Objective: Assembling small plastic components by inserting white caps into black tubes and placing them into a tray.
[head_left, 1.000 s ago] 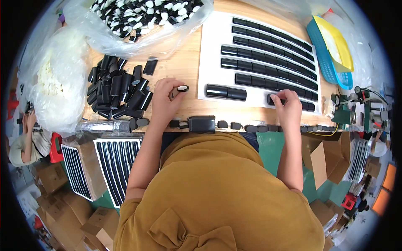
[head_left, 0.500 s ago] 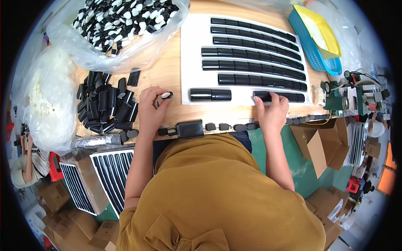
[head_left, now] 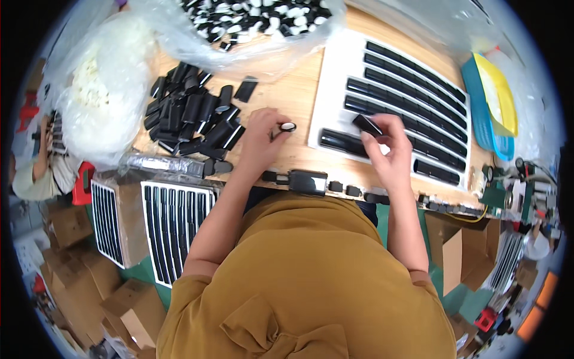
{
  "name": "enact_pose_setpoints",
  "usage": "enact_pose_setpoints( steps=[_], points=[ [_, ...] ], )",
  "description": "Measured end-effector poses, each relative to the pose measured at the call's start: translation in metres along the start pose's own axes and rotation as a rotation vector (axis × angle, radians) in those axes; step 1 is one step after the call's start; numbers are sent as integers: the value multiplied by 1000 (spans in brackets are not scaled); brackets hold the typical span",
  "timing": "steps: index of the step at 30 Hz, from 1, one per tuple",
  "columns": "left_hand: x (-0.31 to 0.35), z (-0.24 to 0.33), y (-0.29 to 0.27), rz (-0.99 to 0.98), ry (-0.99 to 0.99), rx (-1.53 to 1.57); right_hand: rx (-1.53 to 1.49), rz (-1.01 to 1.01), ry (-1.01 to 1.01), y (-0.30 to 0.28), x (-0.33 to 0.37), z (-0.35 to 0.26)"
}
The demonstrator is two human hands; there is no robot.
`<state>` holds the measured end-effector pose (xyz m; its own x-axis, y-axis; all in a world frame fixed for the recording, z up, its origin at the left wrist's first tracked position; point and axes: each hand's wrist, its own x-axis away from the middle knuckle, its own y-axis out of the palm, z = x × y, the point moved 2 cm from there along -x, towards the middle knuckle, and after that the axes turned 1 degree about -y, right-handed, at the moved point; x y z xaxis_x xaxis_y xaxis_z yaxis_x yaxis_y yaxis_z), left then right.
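My left hand (head_left: 262, 139) is closed over the wood table, its thumb and fingers pinching a small oval piece (head_left: 288, 127), black with a white face. Over the white tray (head_left: 317, 125), my right hand (head_left: 391, 149) grips a short glossy black tube (head_left: 366, 125), tilted and raised above the rows. Several rows of black tubes (head_left: 412, 106) lie side by side on that tray. In the nearest row, a gap separates the left tubes (head_left: 341, 142) from the right ones (head_left: 436, 172). Loose black tubes (head_left: 191, 110) lie heaped left of my left hand.
A clear bag (head_left: 281, 57) of small black and white pieces sits at the back, another bag (head_left: 95, 90) of pale pieces at left. Blue and yellow baskets (head_left: 487, 113) stand right. Black parts (head_left: 308, 182) line the front edge. Filled trays (head_left: 173, 221) and cartons (head_left: 457, 251) stand below.
The view has shifted, so the table appears turned. My right hand has lifted a black tube from the nearest row. My left hand still pinches the oval piece.
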<state>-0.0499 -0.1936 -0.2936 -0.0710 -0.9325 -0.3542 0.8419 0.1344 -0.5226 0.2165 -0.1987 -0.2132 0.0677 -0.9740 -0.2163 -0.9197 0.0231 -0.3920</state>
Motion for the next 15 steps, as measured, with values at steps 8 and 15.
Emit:
enact_pose_setpoints(
  steps=[8,15],
  points=[
    [10,-6,6,15,-6,-55,330,-423,-320,70,-38,-33],
    [10,-4,10,45,13,-45,572,-588,-476,100,-40,-33]
  ],
)
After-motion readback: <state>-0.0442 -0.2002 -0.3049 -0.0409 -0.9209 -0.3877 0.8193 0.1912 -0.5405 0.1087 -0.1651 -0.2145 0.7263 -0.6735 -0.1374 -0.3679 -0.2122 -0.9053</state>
